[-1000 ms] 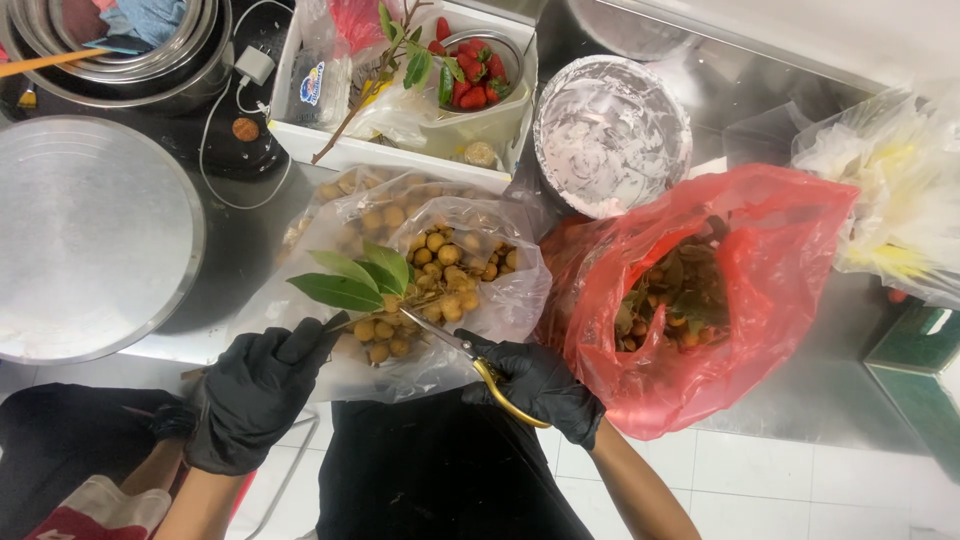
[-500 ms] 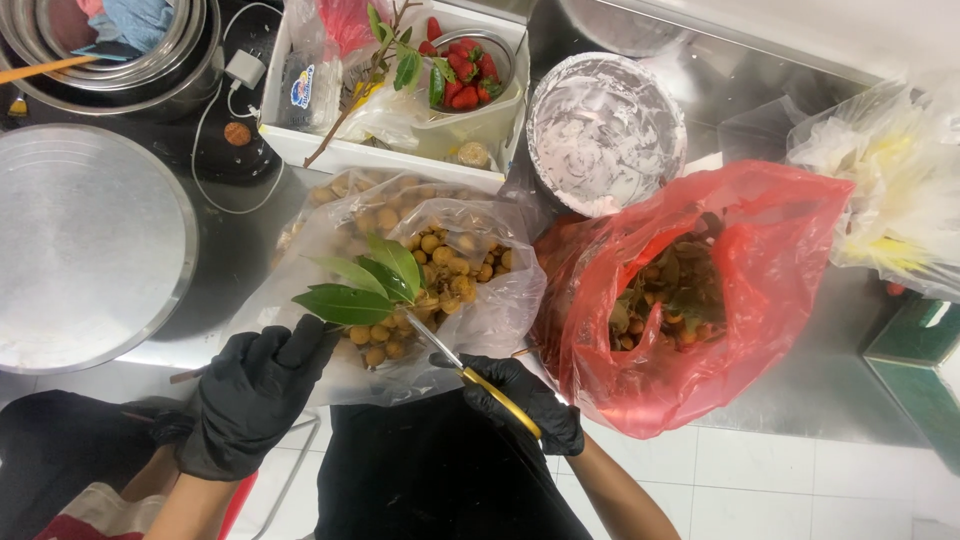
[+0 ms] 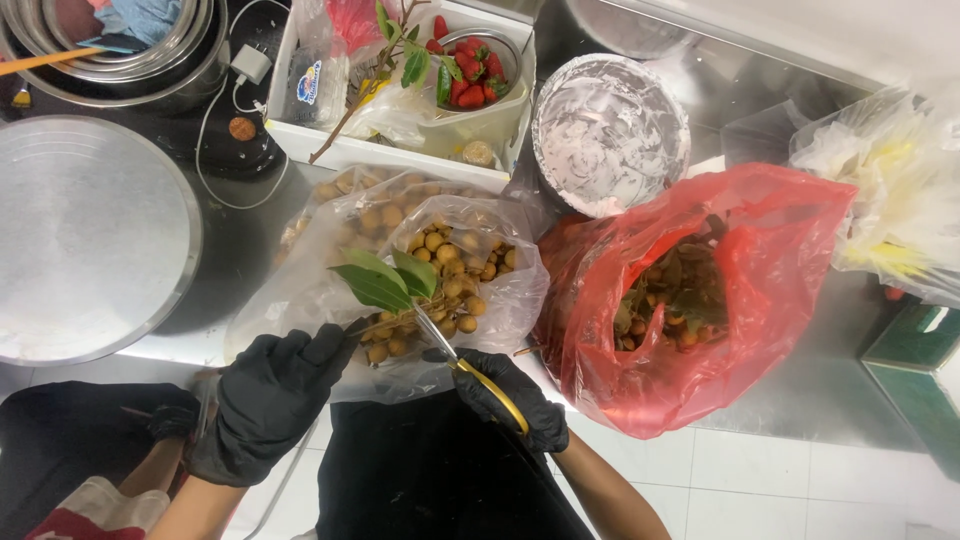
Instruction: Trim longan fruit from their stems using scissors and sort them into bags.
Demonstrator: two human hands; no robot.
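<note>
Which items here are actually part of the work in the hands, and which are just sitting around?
In use:
left hand gripping the leafy fruit stem
right hand working the yellow-handled scissors
clear bag of small round fruit
red bag of scraps

Lying about:
strawberries
round metal lid
white-smeared bowl

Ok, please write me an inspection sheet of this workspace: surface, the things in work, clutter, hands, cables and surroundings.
Surface: steel counter, crowded, partly covered by bags.
Things in work: leafy twig with small round brown fruits, over a clear bag of the same fruits; yellow-handled scissors, blades at the twig.
Clutter: red bag of scraps, white-smeared bowl, white tray holding a bowl of strawberries, large metal lid, stacked metal bowls, pale bags.
Hands: left hand, black glove, holds the twig; right hand, black glove, holds the scissors.
Cables: white cable with plug.
Surroundings: white tiled floor, green box.
</note>
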